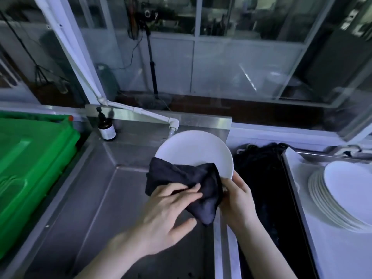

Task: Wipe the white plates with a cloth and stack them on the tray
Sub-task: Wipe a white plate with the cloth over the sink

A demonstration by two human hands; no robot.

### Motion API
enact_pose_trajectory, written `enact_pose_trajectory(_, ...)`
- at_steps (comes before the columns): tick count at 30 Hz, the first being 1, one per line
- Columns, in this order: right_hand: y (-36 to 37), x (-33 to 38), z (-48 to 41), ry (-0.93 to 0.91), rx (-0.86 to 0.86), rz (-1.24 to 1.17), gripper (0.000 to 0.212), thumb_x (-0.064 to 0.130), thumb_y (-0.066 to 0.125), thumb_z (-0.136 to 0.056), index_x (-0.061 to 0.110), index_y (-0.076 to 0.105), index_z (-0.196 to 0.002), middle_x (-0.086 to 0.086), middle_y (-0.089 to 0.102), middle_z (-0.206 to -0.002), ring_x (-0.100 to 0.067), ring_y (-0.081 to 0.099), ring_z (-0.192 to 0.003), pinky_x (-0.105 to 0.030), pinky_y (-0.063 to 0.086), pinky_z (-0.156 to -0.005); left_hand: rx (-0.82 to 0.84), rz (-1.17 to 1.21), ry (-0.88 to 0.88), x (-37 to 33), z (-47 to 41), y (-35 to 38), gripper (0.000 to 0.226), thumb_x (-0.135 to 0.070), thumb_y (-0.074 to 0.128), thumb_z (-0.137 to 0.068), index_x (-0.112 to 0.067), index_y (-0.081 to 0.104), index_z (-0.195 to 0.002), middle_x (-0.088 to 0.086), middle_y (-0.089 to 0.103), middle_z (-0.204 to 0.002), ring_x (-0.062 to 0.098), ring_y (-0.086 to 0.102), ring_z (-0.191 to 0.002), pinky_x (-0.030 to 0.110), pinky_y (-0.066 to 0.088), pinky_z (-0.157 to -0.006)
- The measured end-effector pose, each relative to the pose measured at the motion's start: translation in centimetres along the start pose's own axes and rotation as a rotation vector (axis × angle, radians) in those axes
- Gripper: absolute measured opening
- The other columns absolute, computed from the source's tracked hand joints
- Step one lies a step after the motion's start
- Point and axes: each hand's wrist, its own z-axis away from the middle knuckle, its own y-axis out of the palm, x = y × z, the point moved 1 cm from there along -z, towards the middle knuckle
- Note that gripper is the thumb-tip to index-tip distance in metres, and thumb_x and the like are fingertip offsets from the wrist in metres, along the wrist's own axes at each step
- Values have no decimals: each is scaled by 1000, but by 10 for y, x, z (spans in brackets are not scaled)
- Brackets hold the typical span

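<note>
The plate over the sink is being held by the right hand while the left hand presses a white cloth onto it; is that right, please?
Not quite: the cloth is dark, almost black, not white, as the head view shows. Otherwise yes: the right hand holds the plate over the sink while the left hand presses the cloth onto it.

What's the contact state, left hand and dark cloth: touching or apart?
Touching. The head view shows the left hand with spread fingers lying flat on the dark cloth, pressing it against the near rim of the white plate.
</note>
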Motion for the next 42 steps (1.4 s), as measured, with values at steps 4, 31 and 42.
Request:
enact_pose_trajectory(4, -1, 20, 7, -51, 93, 45, 30, -1, 49, -98, 9, 75, -107, -21, 73, -110, -27, 71, -100, -32, 59, -82, 43, -120, 177, -15, -22, -12, 43, -31, 45, -99, -28, 54, -141, -20, 43, -150, 7, 39, -134, 29, 31, -111)
enact_pose_trajectory(31, 2, 55, 23, -46, 118, -8, 32, -7, 47, -94, 7, 74, -107, -16, 74, -89, -24, 71, -74, -32, 56, -58, -8, -261, -175, -14, -81, -19, 63, -36, 33, -105, -21, 1, -158, -4, -5, -165, 10, -3, -152, 22, 2, -121)
enact_pose_trajectory(42, 1, 63, 17, -91, 61, 145, 18, -10, 44, -92, -10, 60, -100, -19, 43, -78, -29, 34, -68, -30, 29, -56, -41, -318, 25, -51, -66, 12, 62, -51, 4, -97, -28, -12, -153, -17, -25, -160, 8, -26, -147, 31, -9, -120)
